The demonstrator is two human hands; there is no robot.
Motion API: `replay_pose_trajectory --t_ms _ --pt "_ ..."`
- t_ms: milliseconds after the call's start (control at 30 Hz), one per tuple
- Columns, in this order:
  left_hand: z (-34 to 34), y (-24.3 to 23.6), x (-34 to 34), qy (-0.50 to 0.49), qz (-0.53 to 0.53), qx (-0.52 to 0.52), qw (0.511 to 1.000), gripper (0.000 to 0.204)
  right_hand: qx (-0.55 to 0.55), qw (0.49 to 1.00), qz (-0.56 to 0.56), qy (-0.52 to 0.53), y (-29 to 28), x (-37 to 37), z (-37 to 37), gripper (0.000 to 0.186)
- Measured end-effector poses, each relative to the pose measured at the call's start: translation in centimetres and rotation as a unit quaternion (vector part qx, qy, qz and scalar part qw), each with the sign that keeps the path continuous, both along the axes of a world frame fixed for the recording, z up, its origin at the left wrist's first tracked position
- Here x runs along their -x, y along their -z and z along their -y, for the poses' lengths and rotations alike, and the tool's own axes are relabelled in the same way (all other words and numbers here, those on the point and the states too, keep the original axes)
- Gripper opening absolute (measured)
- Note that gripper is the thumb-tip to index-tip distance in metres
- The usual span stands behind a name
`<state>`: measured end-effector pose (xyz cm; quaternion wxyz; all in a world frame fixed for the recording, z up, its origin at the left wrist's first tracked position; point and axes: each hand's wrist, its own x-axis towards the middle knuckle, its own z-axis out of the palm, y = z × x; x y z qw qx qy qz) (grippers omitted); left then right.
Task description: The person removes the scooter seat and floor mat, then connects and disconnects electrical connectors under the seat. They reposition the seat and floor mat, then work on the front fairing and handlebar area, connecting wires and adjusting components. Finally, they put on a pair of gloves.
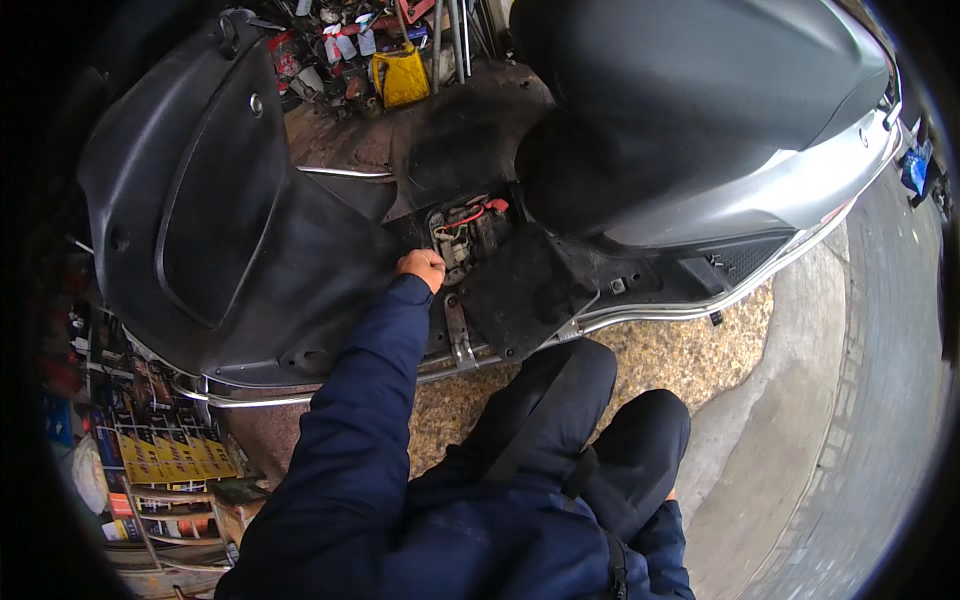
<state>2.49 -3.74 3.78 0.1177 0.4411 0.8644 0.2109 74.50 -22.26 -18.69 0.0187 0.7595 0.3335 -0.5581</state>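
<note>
My left hand [423, 268] is closed at the left edge of an open compartment in the black scooter's floorboard; I cannot make out what, if anything, its fingers hold. Inside the compartment [458, 250] are pale connectors and wiring, with a red terminal cover [496, 205] at the top. A loose-looking black panel [525, 295] lies beside the opening on the right, and a metal bracket [459, 330] sits below my hand. My right hand [672, 494] is down by my right knee, almost wholly hidden, only a sliver of skin showing.
The scooter's seat [700, 70] and silver side panel fill the upper right, its front body [210, 220] the left. Behind are cluttered parts and a yellow container [400, 75]. A metal rack [170, 500] with boxes stands lower left. Pavement [830, 380] runs along the right.
</note>
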Motion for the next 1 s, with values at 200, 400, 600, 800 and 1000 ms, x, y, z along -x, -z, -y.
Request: replay_pose_trajectory --t_ms 200,400,600,800,1000 --pt "-1.5 0.7 -1.0 0.07 -0.027 0.041 0.996 0.016 -0.049 0.941 0.076 -0.326 1.1 -1.7 -0.5 0.039" --pt "-3.8 0.8 -1.2 0.283 -0.147 0.035 0.947 0.011 -0.013 0.999 -0.035 -0.031 -0.5 1.3 -3.7 0.042" --pt "-4.8 -1.5 -1.8 0.323 -0.196 0.152 0.913 0.019 -0.027 0.986 -0.03 0.164 -5.9 4.3 -4.8 0.04" --pt "-5.2 -2.3 -1.8 0.337 -0.226 0.212 0.889 0.026 -0.042 0.986 -0.025 0.159 -7.4 5.4 -4.9 0.044" --pt "-6.2 -3.2 -2.5 0.367 -0.259 0.278 0.849 0.025 -0.034 0.988 -0.017 0.153 -8.0 5.1 -4.6 0.045"
